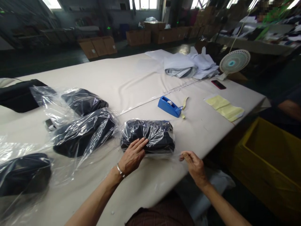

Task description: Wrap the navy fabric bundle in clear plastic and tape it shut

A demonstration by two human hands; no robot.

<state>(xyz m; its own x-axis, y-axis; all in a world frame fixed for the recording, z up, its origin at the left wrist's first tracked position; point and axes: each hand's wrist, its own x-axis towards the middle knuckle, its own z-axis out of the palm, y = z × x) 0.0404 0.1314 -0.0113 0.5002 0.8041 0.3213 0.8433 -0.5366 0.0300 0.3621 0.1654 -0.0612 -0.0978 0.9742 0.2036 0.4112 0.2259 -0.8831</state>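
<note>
In the head view, a black fabric item in a clear plastic bag (160, 135) lies on the table in front of me. My left hand (133, 155) rests on its near side with the fingers stretched out flat; a silver bracelet is on that wrist. At the table's near edge, my right hand (194, 166) is closed in a pinch on the bag's loose clear edge, just right of the package. Behind the package stands a blue tape dispenser (168, 106) with yellowish strips at its end. More bagged black items (82, 133) lie to the left.
Across the far side of the table (131, 84) are a pile of white plastic sheets (181, 64), a small fan (235, 61), a phone (218, 84) and yellow paper (224, 107). A yellow bin (270, 153) stands right, near another person's arm (290, 108).
</note>
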